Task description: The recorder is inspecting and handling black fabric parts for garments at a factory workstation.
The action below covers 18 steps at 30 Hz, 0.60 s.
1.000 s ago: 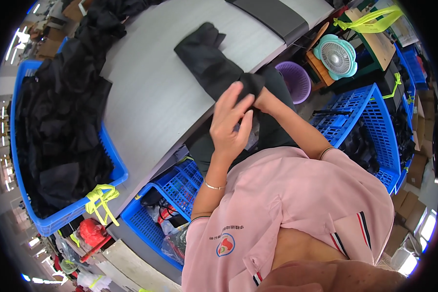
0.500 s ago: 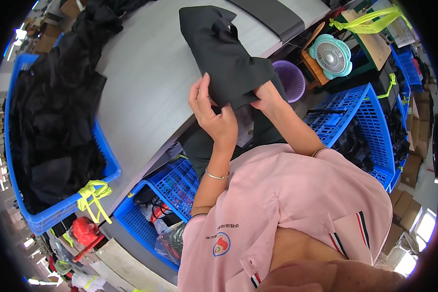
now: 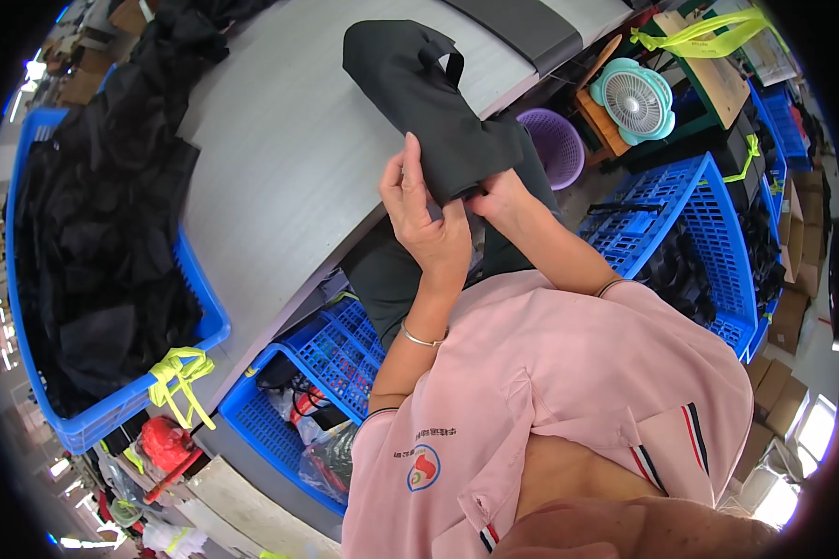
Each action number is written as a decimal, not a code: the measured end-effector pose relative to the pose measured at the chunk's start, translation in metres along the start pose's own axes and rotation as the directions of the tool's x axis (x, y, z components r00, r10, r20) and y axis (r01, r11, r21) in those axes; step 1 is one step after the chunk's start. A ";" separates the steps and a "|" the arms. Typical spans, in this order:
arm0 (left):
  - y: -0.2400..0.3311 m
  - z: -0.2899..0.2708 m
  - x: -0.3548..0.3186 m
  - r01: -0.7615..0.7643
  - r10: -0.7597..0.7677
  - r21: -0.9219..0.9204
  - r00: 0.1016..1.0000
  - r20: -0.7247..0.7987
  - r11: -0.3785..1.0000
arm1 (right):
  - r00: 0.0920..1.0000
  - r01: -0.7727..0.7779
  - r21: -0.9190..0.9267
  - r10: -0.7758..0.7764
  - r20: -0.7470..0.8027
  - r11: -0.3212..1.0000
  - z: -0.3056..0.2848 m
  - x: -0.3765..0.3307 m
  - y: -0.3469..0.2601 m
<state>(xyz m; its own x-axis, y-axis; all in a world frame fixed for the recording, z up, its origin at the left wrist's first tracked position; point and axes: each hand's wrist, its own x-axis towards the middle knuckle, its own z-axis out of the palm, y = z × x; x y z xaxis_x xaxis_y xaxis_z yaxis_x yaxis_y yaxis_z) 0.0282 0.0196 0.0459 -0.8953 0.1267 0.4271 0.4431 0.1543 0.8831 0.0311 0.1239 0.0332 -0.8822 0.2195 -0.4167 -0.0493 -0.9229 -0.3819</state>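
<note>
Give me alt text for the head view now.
A person's right hand holds the near end of a black fabric piece extending over a pale grey table; the left hand touches the fabric's left edge. At left, a blue plastic basket is heaped with black cloth; at right is a round teal-rimmed fan.

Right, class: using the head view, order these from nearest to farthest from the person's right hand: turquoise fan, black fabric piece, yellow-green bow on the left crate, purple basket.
1. Black fabric piece: touching the right hand.
2. Purple basket: just to its upper right.
3. Turquoise fan: farther upper right.
4. Yellow-green bow: far left, on the blue crate.
</note>
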 end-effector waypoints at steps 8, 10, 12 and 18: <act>-0.008 0.001 -0.006 -0.055 0.054 0.028 0.998 0.046 0.998 | 1.000 0.017 -0.063 -0.018 -0.016 0.998 -0.007 0.007 0.006; -0.010 -0.003 -0.007 -0.016 0.020 -0.055 0.996 0.086 0.998 | 0.994 0.005 -0.120 -0.018 -0.105 0.993 -0.014 0.011 0.009; -0.013 -0.010 -0.009 -0.059 0.067 -0.111 0.995 0.075 0.992 | 0.989 0.144 -0.131 -0.145 0.004 0.981 -0.024 0.017 0.014; -0.032 -0.022 -0.020 0.301 -0.293 -0.251 0.954 0.069 0.920 | 0.764 0.505 -0.852 -0.387 0.517 -0.139 -0.031 0.027 0.019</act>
<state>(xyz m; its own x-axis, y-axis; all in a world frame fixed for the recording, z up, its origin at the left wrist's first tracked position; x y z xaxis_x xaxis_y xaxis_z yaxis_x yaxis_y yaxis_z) 0.0312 -0.0097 0.0129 -0.9804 0.1432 0.1353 0.1270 -0.0655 0.9897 0.0211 0.1220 -0.0106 -0.8967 0.3613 0.2557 -0.0402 0.5089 -0.8599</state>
